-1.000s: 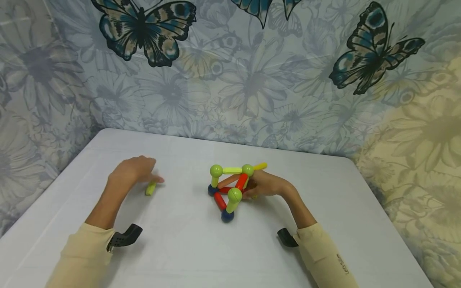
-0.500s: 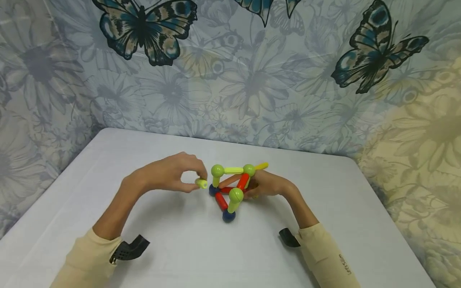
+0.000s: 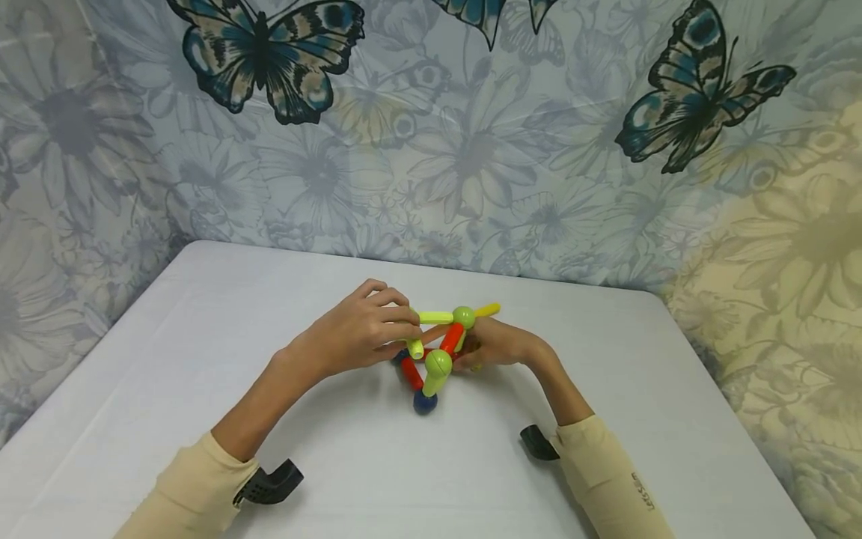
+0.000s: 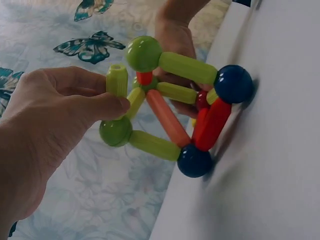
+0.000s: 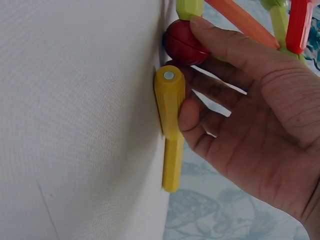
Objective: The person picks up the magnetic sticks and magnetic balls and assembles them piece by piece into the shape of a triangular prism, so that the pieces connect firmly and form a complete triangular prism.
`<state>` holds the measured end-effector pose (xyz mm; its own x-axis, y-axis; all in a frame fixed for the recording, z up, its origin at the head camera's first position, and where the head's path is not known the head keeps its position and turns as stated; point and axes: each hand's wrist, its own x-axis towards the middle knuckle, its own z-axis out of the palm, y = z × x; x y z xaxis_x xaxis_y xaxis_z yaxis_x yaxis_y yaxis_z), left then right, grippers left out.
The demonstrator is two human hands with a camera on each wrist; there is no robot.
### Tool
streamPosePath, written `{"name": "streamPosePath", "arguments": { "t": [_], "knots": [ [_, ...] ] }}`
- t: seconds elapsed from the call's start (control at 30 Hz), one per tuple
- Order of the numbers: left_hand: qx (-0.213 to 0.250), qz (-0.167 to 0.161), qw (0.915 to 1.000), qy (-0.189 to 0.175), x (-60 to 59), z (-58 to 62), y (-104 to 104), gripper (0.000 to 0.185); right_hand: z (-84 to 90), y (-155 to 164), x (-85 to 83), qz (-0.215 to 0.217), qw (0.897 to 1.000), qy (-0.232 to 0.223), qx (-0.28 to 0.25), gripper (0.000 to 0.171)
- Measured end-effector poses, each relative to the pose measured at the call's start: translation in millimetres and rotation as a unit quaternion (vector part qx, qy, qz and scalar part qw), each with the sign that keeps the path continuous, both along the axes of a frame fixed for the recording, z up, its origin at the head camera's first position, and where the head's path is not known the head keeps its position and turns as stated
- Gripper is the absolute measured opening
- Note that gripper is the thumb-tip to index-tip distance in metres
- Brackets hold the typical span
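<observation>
**Green rod reaches the frame**

The left hand (image 3: pixel 360 333), over by the table's left side a second ago, now pinches the short lime-green plastic rod (image 4: pixel 117 80) against the rod-and-ball plastic frame (image 3: pixel 434 352). The right hand (image 3: pixel 494 344) steadies the frame's red ball (image 5: pixel 181 41), fingers curled on it. White table (image 3: pixel 202 299); butterfly-print fabric backdrop (image 3: pixel 471 150).

A white table (image 3: pixel 202 352) carries the rod-and-ball frame (image 3: pixel 431 352) and a yellow rod (image 5: pixel 170 125).

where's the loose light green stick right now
In the left wrist view the light green stick is pinched in the left hand, right against the ball-and-stick frame near its green balls.
</observation>
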<state>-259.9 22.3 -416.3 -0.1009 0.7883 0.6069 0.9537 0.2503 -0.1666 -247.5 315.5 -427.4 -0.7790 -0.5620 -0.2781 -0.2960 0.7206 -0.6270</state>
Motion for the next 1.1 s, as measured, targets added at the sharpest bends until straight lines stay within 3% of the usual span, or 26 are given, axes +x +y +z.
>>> {"name": "streamPosePath", "arguments": {
  "t": [0.2, 0.33, 0.43, 0.47, 0.53, 0.57, 0.6, 0.63, 0.7, 0.77, 0.8, 0.87, 0.93, 1.1],
  "knots": [
    [-0.022, 0.049, 0.9958, 0.074, 6.7, -4.3, 9.4, 0.036, 2.1, 0.4, 2.5, 0.004, 1.000, 0.001, -0.007, 0.025],
    [-0.015, 0.056, 0.9951, 0.079, 9.2, -7.3, 13.9, 0.039, 2.8, 0.6, 3.2, 0.003, 1.000, 0.000, -0.008, 0.023],
    [0.007, 0.047, 0.9979, 0.044, 8.0, -9.6, 15.2, 0.031, 3.4, 0.2, 3.4, 0.002, 1.000, -0.003, -0.011, 0.027],
    [0.016, 0.043, 0.9988, 0.018, 6.7, -11.0, 15.1, 0.031, 3.2, 0.0, 3.1, 0.003, 1.000, -0.006, -0.015, 0.032],
    [0.039, 0.039, 0.9963, -0.067, 2.0, -15.9, 14.1, 0.037, 3.1, -0.3, 2.4, 0.009, 1.000, -0.004, -0.016, 0.038],
    [0.050, 0.038, 0.9897, -0.128, -0.9, -20.0, 13.1, 0.044, 3.2, -0.2, 1.9, 0.011, 1.000, -0.003, -0.019, 0.042],
    [0.059, 0.039, 0.9776, -0.198, -4.0, -24.8, 11.8, 0.052, 3.2, 0.2, 1.4, 0.012, 1.000, -0.002, -0.018, 0.044],
    [0.064, 0.039, 0.9595, -0.272, -7.2, -30.5, 10.6, 0.058, 3.8, 0.8, 1.0, 0.013, 1.000, 0.000, -0.016, 0.043],
    [0.064, 0.045, 0.9107, -0.406, -13.8, -44.2, 8.3, 0.069, 6.5, 3.0, 1.0, 0.008, 1.000, 0.016, -0.007, 0.038],
    [0.044, 0.050, 0.8678, -0.492, -19.2, -58.1, 6.8, 0.070, 10.8, 6.0, 1.9, -0.006, 0.999, 0.042, -0.001, 0.032],
    [0.030, 0.047, 0.8545, -0.516, -21.8, -64.1, 6.5, 0.066, 13.2, 7.8, 2.6, -0.016, 0.998, 0.057, 0.008, 0.027],
    [0.008, 0.044, 0.8420, -0.538, -25.4, -72.4, 6.3, 0.056, 17.7, 11.1, 4.3, -0.031, 0.996, 0.078, 0.028, 0.025],
    [0.001, 0.037, 0.8418, -0.538, -27.5, -76.3, 5.3, 0.045, 20.2, 13.3, 5.8, -0.033, 0.995, 0.066, 0.059, 0.022],
    [0.011, 0.046, 0.8387, -0.543, -27.7, -75.4, 0.0, 0.036, 18.1, 10.9, 7.8, 0.007, 0.990, -0.027, 0.136, 0.011]
  ]
}}
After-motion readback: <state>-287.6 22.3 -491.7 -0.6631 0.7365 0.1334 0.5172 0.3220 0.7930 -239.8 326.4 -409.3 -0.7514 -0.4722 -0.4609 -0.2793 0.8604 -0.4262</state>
